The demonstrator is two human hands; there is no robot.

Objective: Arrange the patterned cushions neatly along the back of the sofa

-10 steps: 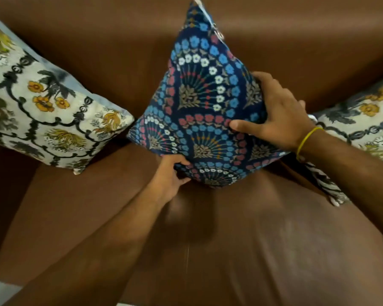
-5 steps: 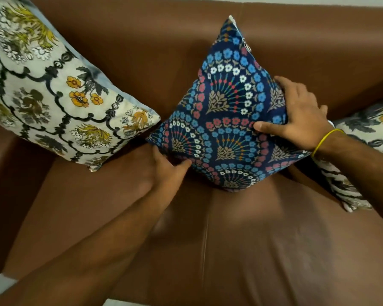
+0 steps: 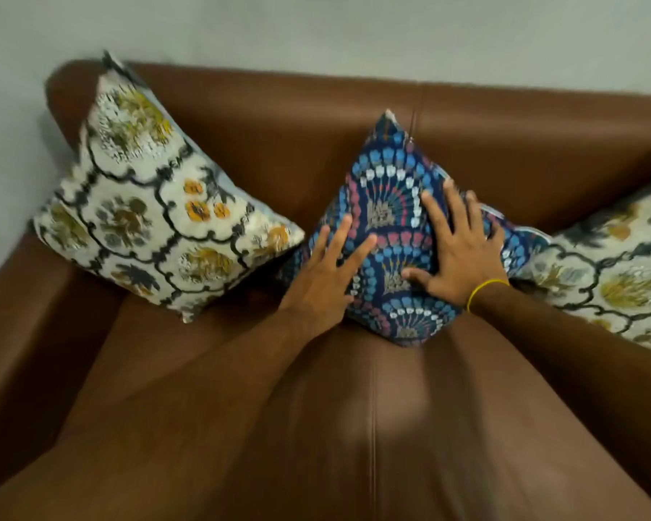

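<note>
Navy fan-print cushion, cream floral cushions, brown sofa

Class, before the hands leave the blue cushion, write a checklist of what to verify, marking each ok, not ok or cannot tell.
1. Blue cushion leans on the sofa back: ok.
2. Left hand open, flat on it: ok.
3. Right hand open, flat on it: ok.
4. Left cream cushion propped in the corner: ok.
5. Right cream cushion fully placed: cannot tell, cut off.
6. Blue cushion stands alone: cannot tell.

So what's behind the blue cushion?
The brown sofa backrest rises behind the blue cushion. Both hands, left and right, lie flat on its front; the contact behind is hidden.
</note>
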